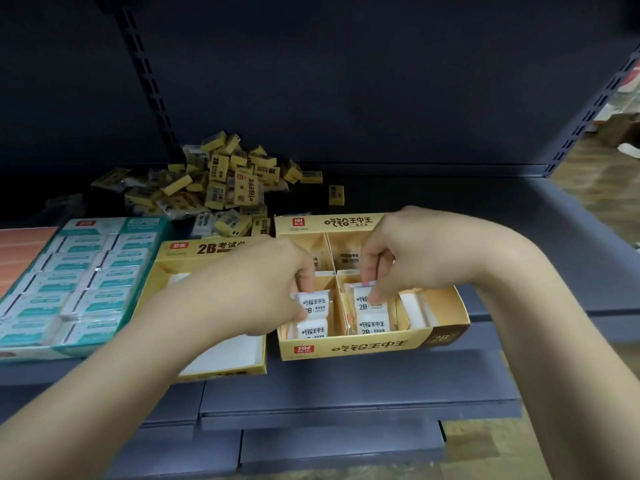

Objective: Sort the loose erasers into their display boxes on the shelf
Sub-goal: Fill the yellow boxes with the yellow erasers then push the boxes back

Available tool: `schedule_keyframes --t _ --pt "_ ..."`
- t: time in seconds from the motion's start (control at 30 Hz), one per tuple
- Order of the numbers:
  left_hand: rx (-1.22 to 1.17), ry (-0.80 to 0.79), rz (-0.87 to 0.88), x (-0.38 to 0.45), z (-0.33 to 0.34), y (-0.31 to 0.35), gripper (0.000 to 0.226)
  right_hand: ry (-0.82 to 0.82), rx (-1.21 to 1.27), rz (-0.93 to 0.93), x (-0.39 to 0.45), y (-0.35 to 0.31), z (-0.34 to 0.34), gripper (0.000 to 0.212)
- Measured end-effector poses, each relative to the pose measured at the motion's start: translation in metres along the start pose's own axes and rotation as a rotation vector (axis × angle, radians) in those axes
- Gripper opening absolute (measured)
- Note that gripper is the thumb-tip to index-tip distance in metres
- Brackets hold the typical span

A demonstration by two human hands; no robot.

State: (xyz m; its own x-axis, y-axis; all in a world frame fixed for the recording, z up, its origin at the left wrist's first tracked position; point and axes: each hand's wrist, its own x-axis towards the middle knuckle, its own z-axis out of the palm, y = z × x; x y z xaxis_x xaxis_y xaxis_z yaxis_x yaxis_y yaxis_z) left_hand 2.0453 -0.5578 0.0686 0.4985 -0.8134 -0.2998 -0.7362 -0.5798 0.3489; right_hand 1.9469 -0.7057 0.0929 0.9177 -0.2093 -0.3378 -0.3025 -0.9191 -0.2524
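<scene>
Erasers in white wrappers lie in the divided display box (363, 348) at lower centre, long axes running left-right. The left hand (273, 282) pinches one (313, 301) in the near-left compartment; the right hand (391, 258) pinches another (370, 301) just right of the divider. Farther back, upper left, the loose pile (221, 185) waits, nearer the left hand.

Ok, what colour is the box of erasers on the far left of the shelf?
Teal and white, seen in the head view: the far-left box has teal walls and white-and-teal packets inside.
</scene>
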Motion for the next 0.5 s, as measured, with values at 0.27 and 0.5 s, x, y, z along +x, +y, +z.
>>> schedule_keyframes --t 0.27,0.5 --pt "0.287 0.195 0.028 0.006 0.016 -0.001 0.014 0.151 -0.213 0.084 0.0 -0.01 0.022 0.005" --pt "0.089 0.466 0.178 0.004 0.003 -0.013 0.019 0.326 -0.184 0.056 -0.014 -0.005 0.016 0.026"
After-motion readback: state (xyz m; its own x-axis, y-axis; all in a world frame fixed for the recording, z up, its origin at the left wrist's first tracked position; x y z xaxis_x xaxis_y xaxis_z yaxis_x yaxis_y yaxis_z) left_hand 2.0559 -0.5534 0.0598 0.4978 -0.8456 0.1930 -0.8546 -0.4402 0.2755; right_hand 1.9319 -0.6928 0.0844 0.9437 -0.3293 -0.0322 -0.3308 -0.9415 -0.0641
